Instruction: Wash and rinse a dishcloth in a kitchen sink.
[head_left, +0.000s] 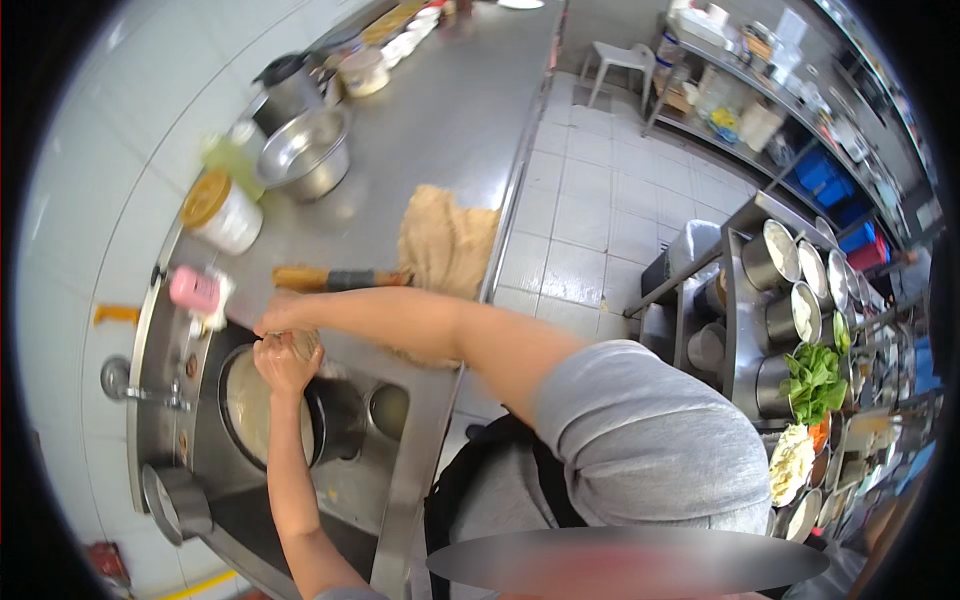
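Observation:
My left hand (286, 365) is closed around a bunched beige cloth (306, 343) above the sink. Touching it from the counter side, my right hand (279, 313) is also closed at the bundle, partly hidden by my wrist and blurred. Just below the hands, a large dark-rimmed pot (247, 409) of cloudy, pale liquid stands in the steel sink (411, 457); my left forearm crosses over it. A wooden handle (300, 277) with dark wrapping lies on the counter beside my right hand, next to a tan towel (446, 244).
A faucet (154, 396) is mounted behind the sink, near a pink bottle (195, 290). A steel bowl (304, 154) and a lidded white tub (223, 214) line the counter's wall side. Behind me, a rack holds several steel pots and leafy greens (814, 382). A stool (619, 64) stands on the tiles.

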